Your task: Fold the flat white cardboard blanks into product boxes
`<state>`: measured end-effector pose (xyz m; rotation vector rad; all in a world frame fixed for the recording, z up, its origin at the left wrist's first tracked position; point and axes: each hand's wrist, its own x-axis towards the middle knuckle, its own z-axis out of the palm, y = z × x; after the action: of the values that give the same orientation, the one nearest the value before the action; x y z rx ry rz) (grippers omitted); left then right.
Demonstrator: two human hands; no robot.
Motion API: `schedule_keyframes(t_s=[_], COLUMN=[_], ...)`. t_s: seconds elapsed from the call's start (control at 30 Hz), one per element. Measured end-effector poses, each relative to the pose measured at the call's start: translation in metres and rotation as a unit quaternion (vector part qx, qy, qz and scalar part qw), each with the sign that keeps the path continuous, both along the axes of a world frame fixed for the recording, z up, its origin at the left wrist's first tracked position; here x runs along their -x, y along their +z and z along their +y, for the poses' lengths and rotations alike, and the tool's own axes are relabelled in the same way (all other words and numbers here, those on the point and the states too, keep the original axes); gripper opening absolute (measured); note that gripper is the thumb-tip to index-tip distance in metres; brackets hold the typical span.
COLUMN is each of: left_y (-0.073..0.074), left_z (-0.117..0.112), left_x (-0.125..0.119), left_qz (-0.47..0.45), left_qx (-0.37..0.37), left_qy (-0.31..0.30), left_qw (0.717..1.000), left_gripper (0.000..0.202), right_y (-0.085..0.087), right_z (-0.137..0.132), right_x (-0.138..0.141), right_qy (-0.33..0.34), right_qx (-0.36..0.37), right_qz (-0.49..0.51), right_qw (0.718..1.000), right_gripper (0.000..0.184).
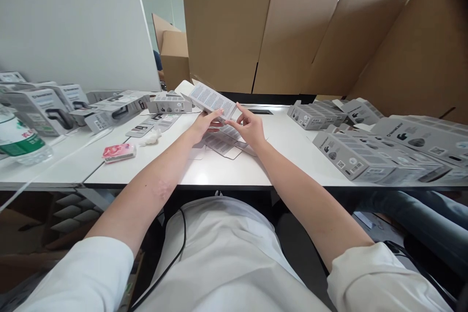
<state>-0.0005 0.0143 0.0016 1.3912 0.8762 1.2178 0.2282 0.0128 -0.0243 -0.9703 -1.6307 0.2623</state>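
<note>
Both of my hands hold a small grey-and-white printed carton (pixel 212 98) above the middle of the white table. Its left end has flaps standing open. My left hand (pixel 205 124) is closed round the carton's lower side, with the thumb on the printed face. At the right end, the fingers of my right hand (pixel 249 126) pinch the edge. Beneath my hands lie flat, unfolded printed cartons (pixel 223 146), partly covered by the hands. Whether anything is inside the held carton cannot be seen.
Rows of grey cartons (pixel 369 153) fill the table's right side. More boxes (pixel 44 107) stand at left beside a water bottle (pixel 22 139). A pink-and-white packet (pixel 119 152) and crumpled white tissue (pixel 150 137) lie left of my arm. Large brown cardboard (pixel 263 24) rises behind the table.
</note>
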Motion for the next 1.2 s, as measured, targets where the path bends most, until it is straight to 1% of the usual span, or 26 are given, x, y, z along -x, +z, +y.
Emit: schedule_keyframes(t_s=[0.17,0.3,0.4,0.53,0.6,0.7,0.8,0.9,0.97,1.1,1.2], left_y=[-0.001,-0.001,-0.001,0.000,0.001,0.003,0.004,0.005,0.005,0.003,-0.001], left_z=[0.001,0.000,0.001,0.006,0.007,0.010,0.011,0.011,0.009,0.007,0.009], left_x=[-0.002,-0.004,-0.004,-0.002,0.000,0.003,0.005,0.005,0.005,0.005,0.005], left_qz=[-0.002,-0.003,-0.008,-0.027,-0.035,-0.050,-0.065,-0.050,-0.034,-0.003,0.035], left_qx=[0.003,0.004,0.014,0.024,0.028,0.036,0.036,0.035,0.030,0.019,0.026], left_qy=[-0.005,0.003,0.011,0.020,0.027,0.034,0.046,0.057,0.056,0.040,0.015], left_qw=[1.000,1.000,1.000,0.999,0.999,0.997,0.996,0.997,0.997,0.999,0.999], left_gripper=[0.065,0.063,0.062,0.065,0.064,0.062,0.063,0.061,0.060,0.063,0.065], right_y=[-0.001,0.000,0.003,0.006,0.006,0.005,0.004,0.004,0.004,0.002,-0.002], right_z=[0.001,0.000,-0.002,-0.005,-0.006,-0.007,-0.006,-0.004,-0.002,0.003,0.006], right_x=[0.000,0.000,0.002,0.006,0.007,0.007,0.004,0.001,0.000,0.001,0.001], right_qy=[-0.015,-0.014,-0.016,-0.014,-0.004,0.013,0.011,0.007,0.007,0.025,0.036], right_qx=[-0.011,-0.015,-0.010,-0.002,-0.001,-0.001,-0.007,-0.024,-0.034,-0.057,-0.079], right_qz=[-0.008,-0.013,-0.016,-0.027,-0.037,-0.047,-0.052,-0.068,-0.086,-0.121,-0.141], right_qw=[1.000,1.000,1.000,1.000,0.999,0.999,0.999,0.997,0.996,0.991,0.986], right_gripper=[0.082,0.083,0.089,0.105,0.110,0.111,0.109,0.106,0.107,0.119,0.115])
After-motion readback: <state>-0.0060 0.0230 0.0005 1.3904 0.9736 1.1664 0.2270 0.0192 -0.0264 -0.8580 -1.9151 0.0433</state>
